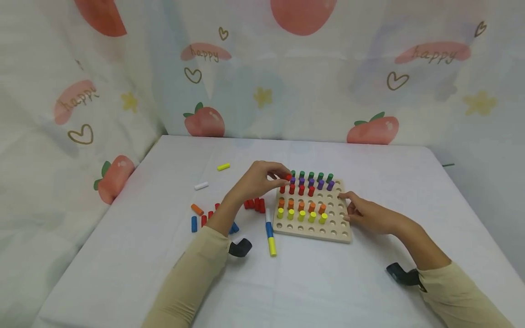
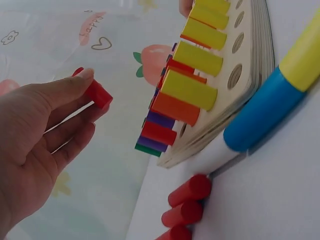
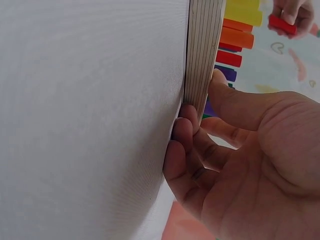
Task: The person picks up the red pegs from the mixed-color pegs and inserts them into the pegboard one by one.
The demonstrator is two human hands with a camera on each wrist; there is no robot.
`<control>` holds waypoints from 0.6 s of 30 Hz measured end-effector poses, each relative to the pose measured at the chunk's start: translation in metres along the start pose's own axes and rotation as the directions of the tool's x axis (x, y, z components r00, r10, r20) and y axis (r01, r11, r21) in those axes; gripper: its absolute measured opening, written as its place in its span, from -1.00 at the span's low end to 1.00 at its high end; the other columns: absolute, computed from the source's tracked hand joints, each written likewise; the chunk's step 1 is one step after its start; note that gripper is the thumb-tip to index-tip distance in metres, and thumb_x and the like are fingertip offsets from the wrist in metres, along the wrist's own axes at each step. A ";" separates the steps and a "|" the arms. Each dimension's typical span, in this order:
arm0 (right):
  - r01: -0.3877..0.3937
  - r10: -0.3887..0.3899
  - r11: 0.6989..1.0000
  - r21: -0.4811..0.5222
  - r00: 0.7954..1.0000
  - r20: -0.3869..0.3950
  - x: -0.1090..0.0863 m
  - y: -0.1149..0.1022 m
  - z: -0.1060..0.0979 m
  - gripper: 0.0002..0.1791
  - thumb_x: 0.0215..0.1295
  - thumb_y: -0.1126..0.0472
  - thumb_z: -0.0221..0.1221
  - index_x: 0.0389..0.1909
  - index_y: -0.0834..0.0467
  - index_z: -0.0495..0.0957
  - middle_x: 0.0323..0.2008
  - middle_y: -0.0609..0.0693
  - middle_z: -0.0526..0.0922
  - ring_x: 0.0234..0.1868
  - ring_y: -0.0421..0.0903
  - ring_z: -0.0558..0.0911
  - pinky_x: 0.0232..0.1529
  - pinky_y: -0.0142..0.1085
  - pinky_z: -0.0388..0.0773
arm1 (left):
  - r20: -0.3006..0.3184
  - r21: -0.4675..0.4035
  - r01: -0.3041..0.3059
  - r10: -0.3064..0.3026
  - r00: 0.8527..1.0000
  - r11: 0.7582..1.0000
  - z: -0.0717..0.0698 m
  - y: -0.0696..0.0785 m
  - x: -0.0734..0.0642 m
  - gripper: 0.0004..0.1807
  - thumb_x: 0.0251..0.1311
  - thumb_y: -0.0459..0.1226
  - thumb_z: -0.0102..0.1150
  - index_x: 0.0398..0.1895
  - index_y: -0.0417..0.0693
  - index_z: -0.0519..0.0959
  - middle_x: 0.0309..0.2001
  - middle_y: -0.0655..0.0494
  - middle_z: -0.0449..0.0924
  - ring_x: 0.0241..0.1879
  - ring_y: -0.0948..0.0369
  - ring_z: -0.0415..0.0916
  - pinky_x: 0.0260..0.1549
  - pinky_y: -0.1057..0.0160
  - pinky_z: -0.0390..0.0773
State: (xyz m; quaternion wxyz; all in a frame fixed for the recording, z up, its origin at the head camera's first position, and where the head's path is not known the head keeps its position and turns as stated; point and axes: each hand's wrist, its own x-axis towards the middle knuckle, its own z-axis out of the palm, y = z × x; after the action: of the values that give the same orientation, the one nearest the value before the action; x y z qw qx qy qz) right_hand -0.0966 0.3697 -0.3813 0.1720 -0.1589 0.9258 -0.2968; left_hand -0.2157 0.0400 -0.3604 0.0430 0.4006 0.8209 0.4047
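My left hand (image 1: 262, 176) pinches a red peg (image 2: 101, 96) between thumb and fingers, raised above the far left part of a wooden pegboard (image 1: 337, 236). Upright in the board stand rows of green pegs (image 1: 311, 175), purple pegs (image 1: 321, 185), red pegs (image 1: 301, 191), orange pegs (image 1: 301, 206) and yellow pegs (image 1: 301, 216). At the board's right edge my right hand (image 1: 371, 215) grips its side, the thumb on the upper rim and fingertips low against the edge, as the right wrist view shows.
Left of the board lie loose red pegs (image 1: 256, 205), a blue peg (image 1: 194, 224) and an orange peg (image 1: 197, 209). A white peg (image 1: 201, 186) and a yellow peg (image 1: 223, 167) lie farther back. A white, blue and yellow rod (image 1: 269, 230) lies beside the board.
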 end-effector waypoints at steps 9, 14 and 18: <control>-0.006 0.006 1.000 -0.011 1.000 -0.001 -0.001 0.002 0.000 -0.36 0.55 0.19 0.17 0.45 0.31 0.09 -0.21 0.02 0.45 -0.24 -0.08 0.44 -0.25 -0.27 0.45 | -0.060 -0.056 0.017 -0.020 0.998 0.998 0.018 0.006 0.011 -0.76 0.34 -0.24 0.39 0.04 -0.04 0.73 -0.12 0.19 0.74 -0.14 0.29 0.58 -0.09 0.39 0.56; -0.002 0.002 1.000 -0.005 1.000 0.002 0.001 0.000 0.001 -0.36 0.55 0.19 0.17 0.46 0.31 0.09 -0.21 0.02 0.45 -0.24 -0.08 0.44 -0.24 -0.27 0.45 | -0.042 -0.106 0.045 -0.050 0.998 0.993 0.028 0.008 0.015 -0.76 0.35 -0.22 0.38 0.05 -0.02 0.73 -0.11 0.25 0.72 -0.16 0.30 0.57 -0.12 0.39 0.57; -0.007 0.007 1.000 -0.011 1.000 0.000 -0.001 -0.001 0.000 -0.35 0.55 0.20 0.17 0.45 0.32 0.09 -0.20 0.03 0.46 -0.23 -0.07 0.45 -0.24 -0.25 0.47 | -0.053 -0.150 0.053 -0.062 0.997 0.987 0.035 0.009 0.018 -0.75 0.35 -0.24 0.38 0.05 -0.03 0.74 -0.10 0.26 0.72 -0.15 0.33 0.59 -0.11 0.41 0.58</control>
State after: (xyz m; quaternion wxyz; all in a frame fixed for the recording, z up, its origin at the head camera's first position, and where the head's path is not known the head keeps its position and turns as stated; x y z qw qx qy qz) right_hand -0.0956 0.3689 -0.3807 0.1721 -0.1566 0.9280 -0.2908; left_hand -0.2084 0.0784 -0.3729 0.0606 0.3607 0.8007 0.4745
